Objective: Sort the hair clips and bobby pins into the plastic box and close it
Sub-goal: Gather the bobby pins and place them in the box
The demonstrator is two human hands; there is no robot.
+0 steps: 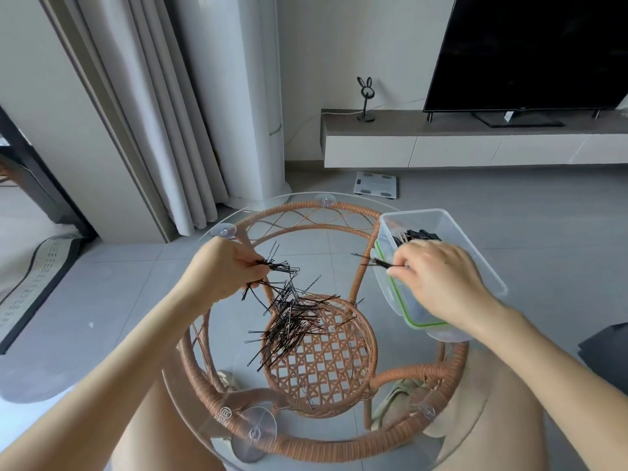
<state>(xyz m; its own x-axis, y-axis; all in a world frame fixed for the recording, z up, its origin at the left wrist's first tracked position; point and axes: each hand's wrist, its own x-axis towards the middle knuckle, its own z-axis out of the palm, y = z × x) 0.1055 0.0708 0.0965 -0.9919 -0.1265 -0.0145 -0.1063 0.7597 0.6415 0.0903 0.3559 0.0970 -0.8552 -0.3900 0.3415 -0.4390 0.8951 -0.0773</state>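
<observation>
A loose heap of black bobby pins (292, 321) lies on the round glass tabletop (190, 413). My left hand (224, 266) hovers at the heap's upper left and grips a small bunch of pins. To the right stands a clear plastic box (452, 226), open, with several black pins inside at its far end. Its green-sealed lid (407, 317) lies under or against the near side. My right hand (438, 277) is over the box and pinches a few pins that stick out to the left.
The glass top sits on a wicker rattan frame (339, 212) with suction cups. My knees are under the near edge. Beyond are a curtain (163, 113), a white tower unit (258, 96), a bathroom scale (375, 184) on the floor and a TV (530, 52) on a low cabinet.
</observation>
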